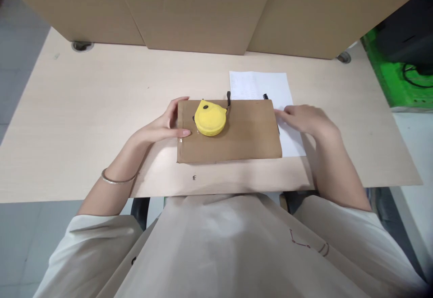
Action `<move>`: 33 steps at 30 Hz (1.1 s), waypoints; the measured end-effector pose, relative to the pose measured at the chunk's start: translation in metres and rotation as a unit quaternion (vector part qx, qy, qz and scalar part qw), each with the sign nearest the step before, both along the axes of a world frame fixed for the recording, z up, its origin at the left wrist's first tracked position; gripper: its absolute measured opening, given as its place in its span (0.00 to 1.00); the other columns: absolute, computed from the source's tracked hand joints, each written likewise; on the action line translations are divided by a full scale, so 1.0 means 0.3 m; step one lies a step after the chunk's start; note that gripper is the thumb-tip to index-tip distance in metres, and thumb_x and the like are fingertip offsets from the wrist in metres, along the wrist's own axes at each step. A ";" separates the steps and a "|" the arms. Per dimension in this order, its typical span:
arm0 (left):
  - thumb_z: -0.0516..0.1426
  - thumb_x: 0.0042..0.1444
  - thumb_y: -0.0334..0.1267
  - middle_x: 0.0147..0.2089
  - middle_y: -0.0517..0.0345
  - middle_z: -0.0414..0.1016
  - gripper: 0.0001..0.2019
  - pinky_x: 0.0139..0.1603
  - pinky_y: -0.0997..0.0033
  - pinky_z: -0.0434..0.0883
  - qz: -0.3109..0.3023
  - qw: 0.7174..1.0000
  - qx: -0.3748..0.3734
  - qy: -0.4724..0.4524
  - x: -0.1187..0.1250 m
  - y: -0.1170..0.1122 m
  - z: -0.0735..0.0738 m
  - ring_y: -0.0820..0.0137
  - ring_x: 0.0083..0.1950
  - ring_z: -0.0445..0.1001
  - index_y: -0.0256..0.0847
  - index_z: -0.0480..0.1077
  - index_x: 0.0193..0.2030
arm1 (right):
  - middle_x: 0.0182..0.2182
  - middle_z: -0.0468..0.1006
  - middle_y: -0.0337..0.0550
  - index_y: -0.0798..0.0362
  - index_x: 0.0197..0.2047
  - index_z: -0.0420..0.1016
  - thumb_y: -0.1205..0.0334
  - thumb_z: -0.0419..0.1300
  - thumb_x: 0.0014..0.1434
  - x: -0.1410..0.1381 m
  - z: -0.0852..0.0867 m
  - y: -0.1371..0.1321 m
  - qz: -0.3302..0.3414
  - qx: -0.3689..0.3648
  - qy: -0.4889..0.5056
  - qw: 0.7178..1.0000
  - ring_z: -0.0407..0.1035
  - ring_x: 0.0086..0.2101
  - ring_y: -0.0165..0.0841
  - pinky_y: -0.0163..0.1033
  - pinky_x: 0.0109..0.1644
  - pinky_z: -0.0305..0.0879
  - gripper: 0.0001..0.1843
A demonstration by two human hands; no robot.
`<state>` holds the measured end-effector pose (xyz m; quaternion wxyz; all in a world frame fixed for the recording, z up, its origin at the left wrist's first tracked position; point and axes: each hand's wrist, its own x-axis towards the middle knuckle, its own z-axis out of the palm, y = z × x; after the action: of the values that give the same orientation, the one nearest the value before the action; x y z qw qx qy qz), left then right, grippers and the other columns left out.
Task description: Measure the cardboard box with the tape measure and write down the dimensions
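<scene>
A flat brown cardboard piece (243, 133) lies on the pale wooden desk (84, 122) in front of me. A round yellow tape measure (210, 117) sits on its upper left part. My left hand (165, 124) grips the cardboard's left edge, thumb on top and fingers curled round the far corner. My right hand (306, 118) rests at the cardboard's right edge, fingers stretched flat and touching the edge, lying over a white sheet of paper (267, 90).
The white paper pokes out from under the cardboard at the right. Small black objects (229, 97) show at the cardboard's far edge. Tall cardboard panels (203, 14) stand along the back of the desk. A green and black item (402, 68) sits far right.
</scene>
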<state>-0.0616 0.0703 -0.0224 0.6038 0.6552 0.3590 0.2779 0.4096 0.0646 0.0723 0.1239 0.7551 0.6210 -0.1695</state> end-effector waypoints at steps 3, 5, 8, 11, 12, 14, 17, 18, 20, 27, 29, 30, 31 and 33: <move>0.87 0.53 0.57 0.92 0.37 0.66 0.64 0.92 0.22 0.72 0.002 1.000 -0.001 0.006 -0.007 0.003 -0.002 0.26 0.92 0.67 0.58 0.61 0.90 | 0.40 0.87 0.58 0.47 0.40 0.78 0.45 0.58 0.85 0.015 -0.054 -0.027 0.031 -0.025 0.018 0.999 0.82 0.44 0.56 0.50 0.48 0.70 0.21; 0.87 0.53 0.57 0.93 0.37 0.65 0.63 0.92 0.21 0.72 0.002 1.000 0.003 0.011 -0.013 0.005 -0.003 0.26 0.92 0.66 0.59 0.61 0.90 | 0.43 0.88 0.60 0.47 0.44 0.79 0.50 0.56 0.86 0.023 -0.081 -0.054 0.032 -0.018 0.030 0.999 0.81 0.46 0.57 0.51 0.50 0.69 0.18; 0.87 0.53 0.57 0.94 0.38 0.64 0.64 0.93 0.22 0.70 0.007 1.000 0.013 0.016 -0.024 0.009 0.001 0.26 0.93 0.65 0.59 0.62 0.90 | 0.43 0.87 0.60 0.47 0.41 0.77 0.52 0.54 0.87 0.057 -0.089 -0.087 0.025 -0.033 0.077 0.996 0.80 0.45 0.55 0.52 0.52 0.69 0.21; 0.87 0.52 0.59 0.94 0.38 0.65 0.64 0.94 0.24 0.70 0.009 1.000 0.016 0.017 -0.035 0.016 0.011 0.26 0.94 0.65 0.58 0.64 0.90 | 0.34 0.80 0.50 0.47 0.37 0.77 0.51 0.53 0.88 0.110 -0.078 -0.096 0.020 -0.024 0.206 0.978 0.74 0.37 0.45 0.48 0.50 0.70 0.25; 0.87 0.52 0.59 0.94 0.38 0.65 0.64 0.93 0.25 0.71 0.009 1.000 0.015 0.017 -0.037 0.018 0.015 0.26 0.93 0.66 0.58 0.64 0.90 | 0.30 0.75 0.46 0.47 0.38 0.77 0.50 0.54 0.88 0.127 -0.078 -0.092 0.008 -0.005 0.276 0.961 0.71 0.34 0.42 0.47 0.47 0.69 0.24; 0.87 0.51 0.59 0.93 0.38 0.67 0.63 0.93 0.27 0.72 0.008 1.000 0.011 0.017 -0.041 0.021 0.023 0.26 0.92 0.67 0.57 0.66 0.89 | 0.25 0.69 0.40 0.46 0.38 0.76 0.49 0.63 0.81 0.150 -0.087 -0.076 -0.025 0.050 0.419 0.906 0.64 0.28 0.38 0.45 0.40 0.66 0.18; 0.87 0.52 0.57 0.92 0.38 0.69 0.60 0.91 0.28 0.74 0.007 1.000 0.012 0.012 -0.046 0.021 0.029 0.28 0.91 0.69 0.56 0.68 0.88 | 0.23 0.70 0.36 0.44 0.35 0.69 0.49 0.81 0.62 0.140 -0.128 -0.035 -0.049 0.134 0.546 0.825 0.63 0.24 0.32 0.41 0.33 0.62 0.24; 0.87 0.52 0.56 0.92 0.38 0.69 0.59 0.91 0.28 0.75 0.007 1.000 0.015 0.009 -0.048 0.020 0.030 0.28 0.91 0.70 0.56 0.69 0.87 | 0.23 0.70 0.35 0.44 0.33 0.66 0.48 0.83 0.58 0.125 -0.145 -0.020 -0.052 0.147 0.563 0.812 0.63 0.24 0.31 0.40 0.31 0.62 0.28; 0.87 0.52 0.55 0.91 0.38 0.71 0.58 0.89 0.28 0.76 0.005 1.000 0.019 0.005 -0.054 0.018 0.030 0.29 0.89 0.71 0.55 0.70 0.87 | 0.21 0.71 0.36 0.43 0.31 0.65 0.41 0.85 0.56 0.089 -0.174 0.000 -0.062 0.147 0.576 0.801 0.65 0.22 0.32 0.39 0.28 0.61 0.32; 0.88 0.52 0.53 0.90 0.38 0.72 0.57 0.88 0.26 0.77 0.001 1.000 0.028 0.013 -0.081 0.010 0.029 0.28 0.89 0.71 0.55 0.71 0.85 | 0.23 0.80 0.41 0.45 0.29 0.73 0.36 0.95 0.46 0.045 -0.178 -0.078 -0.068 0.101 0.550 0.827 0.70 0.21 0.31 0.39 0.24 0.66 0.37; 0.88 0.52 0.53 0.90 0.38 0.71 0.58 0.89 0.26 0.76 0.002 1.000 0.022 0.018 -0.087 0.006 0.026 0.28 0.89 0.71 0.56 0.70 0.86 | 0.22 0.79 0.39 0.45 0.29 0.76 0.40 0.95 0.45 0.054 -0.174 -0.121 -0.076 0.078 0.534 0.838 0.71 0.21 0.32 0.40 0.27 0.69 0.35; 0.88 0.52 0.54 0.90 0.38 0.71 0.59 0.89 0.26 0.76 0.003 1.000 0.018 0.020 -0.090 0.005 0.025 0.28 0.89 0.71 0.56 0.69 0.86 | 0.21 0.78 0.38 0.45 0.29 0.76 0.41 0.95 0.45 0.056 -0.174 -0.138 -0.083 0.069 0.530 0.841 0.71 0.22 0.32 0.40 0.28 0.70 0.34; 0.88 0.52 0.55 0.90 0.38 0.71 0.60 0.89 0.26 0.75 0.004 1.000 0.015 0.023 -0.092 0.004 0.024 0.28 0.89 0.71 0.56 0.68 0.87 | 0.21 0.77 0.38 0.45 0.28 0.76 0.41 0.94 0.45 0.058 -0.177 -0.152 -0.089 0.064 0.526 0.843 0.70 0.22 0.31 0.40 0.29 0.69 0.33; 0.88 0.52 0.55 0.90 0.38 0.71 0.60 0.90 0.25 0.74 0.004 1.000 0.010 0.027 -0.093 0.001 0.025 0.28 0.89 0.70 0.56 0.67 0.87 | 0.20 0.76 0.38 0.46 0.26 0.76 0.40 0.93 0.46 0.057 -0.184 -0.167 -0.094 0.058 0.523 0.845 0.68 0.22 0.31 0.40 0.30 0.67 0.33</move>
<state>-0.0896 0.0706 -0.0150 0.5859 0.6673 0.3751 0.2660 0.4267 0.0144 0.0170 -0.2793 0.6151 0.5289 -0.5137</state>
